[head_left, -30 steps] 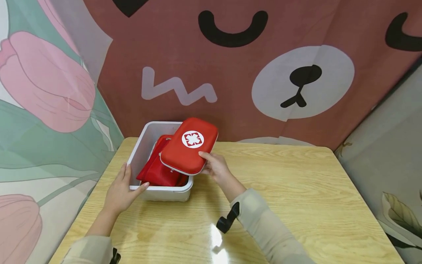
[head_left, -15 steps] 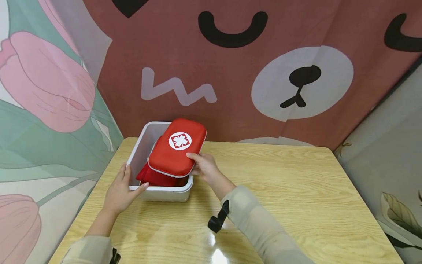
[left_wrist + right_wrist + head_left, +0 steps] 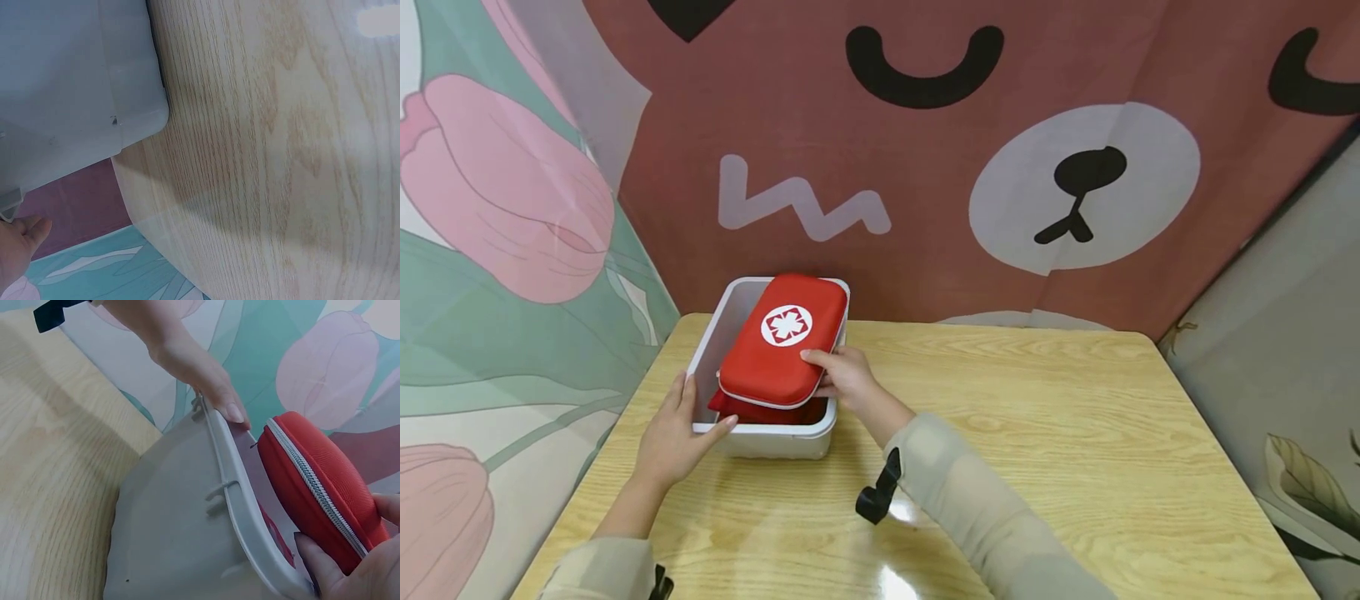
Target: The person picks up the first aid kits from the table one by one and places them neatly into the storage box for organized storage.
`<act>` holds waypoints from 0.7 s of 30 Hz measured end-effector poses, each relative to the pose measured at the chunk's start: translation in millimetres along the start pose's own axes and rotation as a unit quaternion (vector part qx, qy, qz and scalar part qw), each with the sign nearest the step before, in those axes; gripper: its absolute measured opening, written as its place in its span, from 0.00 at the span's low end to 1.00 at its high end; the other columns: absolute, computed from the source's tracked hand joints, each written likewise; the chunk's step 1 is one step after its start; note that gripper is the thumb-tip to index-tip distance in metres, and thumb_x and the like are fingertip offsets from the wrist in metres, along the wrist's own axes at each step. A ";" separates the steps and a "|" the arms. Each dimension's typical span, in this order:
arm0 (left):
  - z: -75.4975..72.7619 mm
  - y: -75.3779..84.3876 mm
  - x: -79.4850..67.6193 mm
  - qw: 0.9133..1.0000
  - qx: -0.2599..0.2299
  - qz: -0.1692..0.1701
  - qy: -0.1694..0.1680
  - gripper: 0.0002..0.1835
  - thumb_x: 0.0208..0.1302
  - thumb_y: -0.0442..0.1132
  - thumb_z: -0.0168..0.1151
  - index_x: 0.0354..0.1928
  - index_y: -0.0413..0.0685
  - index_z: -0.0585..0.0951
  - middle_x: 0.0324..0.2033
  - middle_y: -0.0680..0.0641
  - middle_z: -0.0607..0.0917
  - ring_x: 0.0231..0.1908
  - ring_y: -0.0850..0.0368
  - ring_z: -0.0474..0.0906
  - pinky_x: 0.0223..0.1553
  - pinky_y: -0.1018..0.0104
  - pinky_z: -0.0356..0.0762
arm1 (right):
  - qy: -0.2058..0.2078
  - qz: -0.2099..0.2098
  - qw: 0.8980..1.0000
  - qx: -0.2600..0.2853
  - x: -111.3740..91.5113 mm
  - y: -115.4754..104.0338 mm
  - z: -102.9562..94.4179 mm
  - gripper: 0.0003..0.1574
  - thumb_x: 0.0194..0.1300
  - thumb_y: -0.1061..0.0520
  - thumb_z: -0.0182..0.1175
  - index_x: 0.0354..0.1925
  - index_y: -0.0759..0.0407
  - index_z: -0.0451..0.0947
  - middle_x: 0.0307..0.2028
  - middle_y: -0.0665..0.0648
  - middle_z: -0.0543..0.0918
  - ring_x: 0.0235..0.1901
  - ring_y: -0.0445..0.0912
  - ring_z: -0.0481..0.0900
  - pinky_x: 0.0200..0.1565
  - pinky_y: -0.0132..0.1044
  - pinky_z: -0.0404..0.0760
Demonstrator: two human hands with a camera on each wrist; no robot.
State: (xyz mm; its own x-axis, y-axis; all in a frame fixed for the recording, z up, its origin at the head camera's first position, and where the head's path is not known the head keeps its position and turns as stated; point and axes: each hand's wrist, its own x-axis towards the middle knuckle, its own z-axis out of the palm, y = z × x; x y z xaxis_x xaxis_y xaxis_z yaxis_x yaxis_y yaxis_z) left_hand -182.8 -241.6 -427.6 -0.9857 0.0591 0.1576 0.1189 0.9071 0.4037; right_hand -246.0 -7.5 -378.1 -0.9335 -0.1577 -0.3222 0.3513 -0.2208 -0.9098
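Observation:
A red zippered first-aid case with a white round emblem lies slanted over the opening of a light grey plastic bin. My right hand pinches the case at its right edge, thumb on top and fingers below. The right wrist view shows the silver zipper along the case's side. Beneath the case, inside the bin, is a red fabric item, mostly hidden. My left hand grips the bin's near left corner, its thumb on the front rim. Only part of that hand appears in the left wrist view.
The bin stands at the back left of a wood-grain table. Printed cloth with a bear face hangs behind it, and flowered cloth hangs at the left. Each wrist wears a black strap.
My right hand has carried the first-aid case leftward, from over the bin's right edge to above its opening, covering more of the red fabric item. The left hand and bin stay put.

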 end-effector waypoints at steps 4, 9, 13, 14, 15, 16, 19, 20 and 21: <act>0.4 -0.3 -0.1 1.000 -0.001 0.000 0.001 0.50 0.52 0.62 0.51 0.63 0.30 0.46 0.61 0.30 0.48 0.56 0.31 0.50 0.44 0.35 0.58 | 0.002 0.007 0.999 -0.032 2.4 1.8 5.9 0.19 0.50 0.59 0.61 0.39 0.69 0.70 0.24 0.61 0.80 0.20 0.47 0.78 0.24 0.41 0.78; -0.8 -0.6 -0.3 1.000 -0.002 0.003 0.008 0.49 0.53 0.61 0.51 0.62 0.29 0.47 0.61 0.30 0.49 0.56 0.32 0.51 0.44 0.36 0.59 | 0.001 0.008 0.998 -0.064 5.1 3.8 14.6 0.20 0.49 0.60 0.62 0.39 0.68 0.68 0.26 0.61 0.79 0.21 0.48 0.79 0.25 0.43 0.78; -2.0 0.4 -0.5 1.000 -0.008 0.000 0.003 0.49 0.53 0.61 0.51 0.62 0.29 0.47 0.61 0.30 0.48 0.56 0.32 0.50 0.44 0.36 0.59 | 0.004 0.015 0.997 -0.071 5.9 6.2 20.8 0.20 0.50 0.60 0.61 0.40 0.68 0.68 0.27 0.60 0.79 0.23 0.49 0.79 0.25 0.43 0.78; -1.8 0.4 -0.7 1.000 -0.008 0.000 0.003 0.49 0.53 0.61 0.51 0.62 0.29 0.47 0.61 0.30 0.48 0.56 0.32 0.50 0.44 0.36 0.59 | 0.005 0.016 0.997 -0.073 6.1 6.8 22.5 0.20 0.50 0.60 0.61 0.41 0.68 0.68 0.27 0.60 0.79 0.24 0.50 0.79 0.25 0.43 0.78; -1.7 0.4 -0.8 1.000 -0.008 -0.002 0.001 0.49 0.53 0.61 0.51 0.62 0.30 0.46 0.61 0.30 0.48 0.56 0.32 0.50 0.44 0.36 0.60 | 0.005 0.018 0.997 -0.071 6.5 7.8 24.5 0.20 0.50 0.60 0.61 0.41 0.68 0.68 0.27 0.60 0.79 0.24 0.50 0.80 0.25 0.43 0.78; -1.3 0.3 -0.6 1.000 -0.008 -0.003 0.000 0.49 0.53 0.61 0.51 0.63 0.30 0.46 0.61 0.30 0.48 0.56 0.31 0.50 0.44 0.36 0.60 | 0.004 0.020 0.997 -0.071 7.3 8.9 26.4 0.20 0.50 0.60 0.61 0.41 0.68 0.68 0.28 0.60 0.79 0.25 0.50 0.80 0.26 0.44 0.78; 0.6 -1.0 -0.4 1.000 -0.005 -0.004 0.003 0.49 0.53 0.61 0.51 0.63 0.30 0.46 0.61 0.30 0.48 0.55 0.31 0.51 0.43 0.35 0.61 | 0.007 0.031 0.998 -0.059 9.1 12.9 32.1 0.20 0.51 0.61 0.60 0.41 0.69 0.68 0.29 0.61 0.79 0.28 0.52 0.80 0.27 0.46 0.78; 1.0 -1.2 -0.3 1.000 -0.006 -0.004 0.003 0.49 0.53 0.61 0.51 0.63 0.30 0.46 0.61 0.30 0.48 0.55 0.31 0.52 0.42 0.35 0.61 | 0.009 0.035 0.998 -0.057 9.6 14.3 33.8 0.20 0.51 0.61 0.60 0.42 0.69 0.68 0.29 0.61 0.79 0.29 0.53 0.80 0.28 0.46 0.78; 1.4 -1.4 0.0 1.000 -0.007 -0.004 0.004 0.49 0.52 0.61 0.51 0.63 0.30 0.46 0.61 0.30 0.49 0.55 0.31 0.52 0.42 0.35 0.61 | 0.010 0.040 0.998 -0.051 10.1 15.9 35.4 0.20 0.51 0.62 0.60 0.42 0.70 0.67 0.30 0.61 0.79 0.30 0.53 0.80 0.28 0.47 0.78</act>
State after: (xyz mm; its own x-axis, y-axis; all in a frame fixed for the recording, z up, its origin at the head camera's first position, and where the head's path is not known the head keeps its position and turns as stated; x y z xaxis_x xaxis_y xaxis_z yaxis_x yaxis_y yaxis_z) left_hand -183.1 -242.2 -429.5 -0.9855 0.0485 0.1623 0.1131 0.9018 0.4170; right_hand -247.3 -46.7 -386.6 -0.9047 -0.1509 -0.3984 0.4157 -0.1087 -0.9030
